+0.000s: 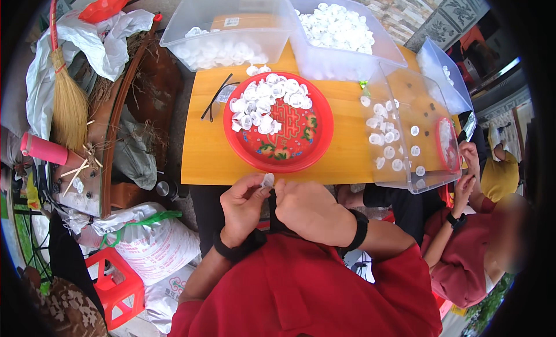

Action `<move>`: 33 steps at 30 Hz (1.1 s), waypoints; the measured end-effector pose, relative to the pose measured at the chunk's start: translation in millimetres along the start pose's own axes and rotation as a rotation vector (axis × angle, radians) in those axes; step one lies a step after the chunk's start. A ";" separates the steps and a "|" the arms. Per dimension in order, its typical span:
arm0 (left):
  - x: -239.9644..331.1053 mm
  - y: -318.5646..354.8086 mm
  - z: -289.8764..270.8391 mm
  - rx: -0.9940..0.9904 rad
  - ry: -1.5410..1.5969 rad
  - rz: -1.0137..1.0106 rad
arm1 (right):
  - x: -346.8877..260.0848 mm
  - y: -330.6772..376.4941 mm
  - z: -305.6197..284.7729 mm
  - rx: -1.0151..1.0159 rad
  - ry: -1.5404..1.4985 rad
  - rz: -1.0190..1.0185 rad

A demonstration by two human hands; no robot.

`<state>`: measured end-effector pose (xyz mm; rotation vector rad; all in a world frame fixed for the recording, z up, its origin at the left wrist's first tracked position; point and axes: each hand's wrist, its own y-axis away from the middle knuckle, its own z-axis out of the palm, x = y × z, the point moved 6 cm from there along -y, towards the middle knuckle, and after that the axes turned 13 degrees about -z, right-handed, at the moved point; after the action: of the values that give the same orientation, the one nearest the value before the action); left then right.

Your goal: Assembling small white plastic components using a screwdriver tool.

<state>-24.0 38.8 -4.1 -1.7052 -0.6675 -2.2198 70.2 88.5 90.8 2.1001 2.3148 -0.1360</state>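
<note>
My left hand (243,208) pinches a small white round plastic piece (267,180) between thumb and fingertips, just in front of the table's near edge. Close beside it, my right hand (310,212) is closed, its fingertips up against the same spot; what they grip is hidden. A red round tray (278,161) with a printed flower pattern lies just beyond my hands. Many similar white plastic pieces (264,95) are heaped on the far half of that tray.
Clear plastic bins (231,33) with white pieces stand along the far side of the yellow table (350,157). To the right, white discs lie in a clear box (405,180); a co-worker's hands (466,175) are beside it. Glasses (215,96) lie left of the tray.
</note>
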 end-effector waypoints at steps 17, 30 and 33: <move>5.4 -2.2 -1.6 -0.166 0.211 0.002 | 7.6 29.9 -2.2 0.141 -0.188 0.256; 8.5 3.0 3.7 -0.157 0.140 0.032 | 0.7 17.6 0.1 0.028 -0.072 0.131; 8.7 3.7 5.0 -0.137 0.143 0.033 | 1.2 15.0 -0.6 -0.022 -0.074 0.093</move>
<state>-20.5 38.8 6.0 -1.5855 -0.4605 -2.3861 85.0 91.2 90.5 2.1488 2.1636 -0.1830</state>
